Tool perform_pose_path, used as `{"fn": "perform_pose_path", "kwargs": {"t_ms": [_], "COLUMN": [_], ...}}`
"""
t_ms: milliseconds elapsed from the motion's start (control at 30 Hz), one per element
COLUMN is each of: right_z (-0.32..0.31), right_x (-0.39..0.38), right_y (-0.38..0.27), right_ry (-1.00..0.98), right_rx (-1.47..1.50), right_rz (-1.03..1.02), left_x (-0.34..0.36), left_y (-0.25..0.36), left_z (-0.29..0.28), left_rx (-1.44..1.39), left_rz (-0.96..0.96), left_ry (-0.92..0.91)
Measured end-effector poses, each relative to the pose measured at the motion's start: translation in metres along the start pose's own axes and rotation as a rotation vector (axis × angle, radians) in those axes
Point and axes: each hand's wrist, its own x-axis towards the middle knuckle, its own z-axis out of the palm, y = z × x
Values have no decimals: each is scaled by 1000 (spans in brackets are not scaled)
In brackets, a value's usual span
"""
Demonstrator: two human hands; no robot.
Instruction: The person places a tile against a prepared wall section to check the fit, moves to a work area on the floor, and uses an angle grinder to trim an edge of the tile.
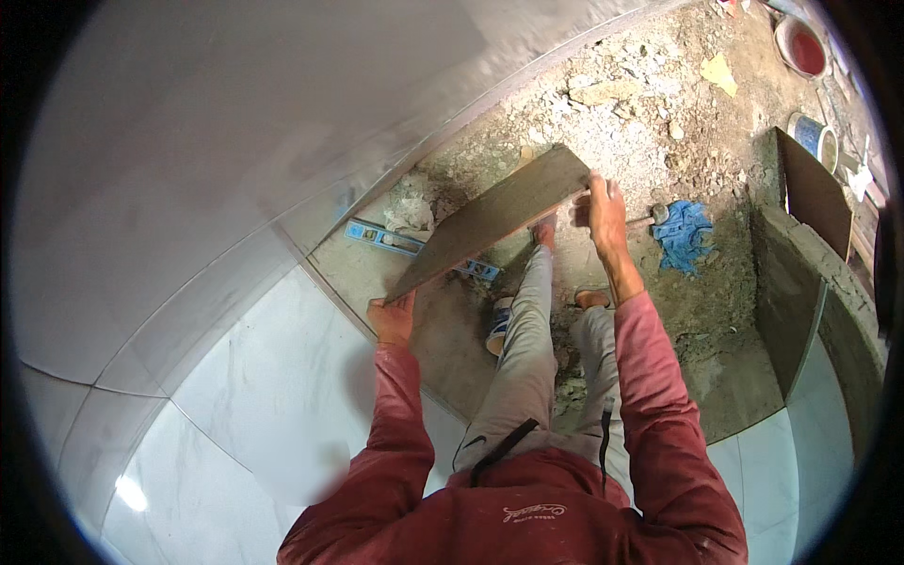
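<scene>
1. Hand, L [392, 320], is clamped on the near-L end of a flat grey-brown panel [499, 215]; fingers partly hidden, but grip looks firm.
2. R hand [605, 218] is clamped on the panel's far-R end, thumb up top, some fingertips tucked out of sight.
3. Key relation: panel lies betw. the two, long axis on a diag. from near L to far R. Neither hand is nearer, both touch it; R just sits further fwd than L.
4. Panel is held ahead of the legs [527, 348], over the ground; can't tell if any edge rests on smth.
5. Blue spirit level [384, 236] runs under/behind panel, crossing its axis, w/ both ends showing; L hand is nearer to it. Contact unclear.
6. Small tub [499, 330] is just beside the L leg.
7. Blue cloth [682, 235] is R of the R hand, w/ a hammer-like tool [642, 222] next to it.
8. Further out: rubble [650, 104] ahead, pale floor tiles [273, 377] at L, low wall [791, 268] at far R.
</scene>
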Motion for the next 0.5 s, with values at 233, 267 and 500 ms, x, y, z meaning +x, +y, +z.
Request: {"fn": "perform_pose_path", "kwargs": {"t_ms": [233, 267, 500], "right_z": [-51, -56, -119], "right_x": [-34, -36, -21], "right_y": [29, 31, 93], "right_ry": [-47, -42, -201], "right_rx": [121, 85, 464], "right_rz": [227, 236, 281], "left_x": [-20, -23, -69], "left_y": [-44, -48, -90], "left_z": [-42, -53, -42], "left_rx": [248, 254, 354], "left_rz": [-146, -148, -89], "left_ry": [249, 231, 88]}}
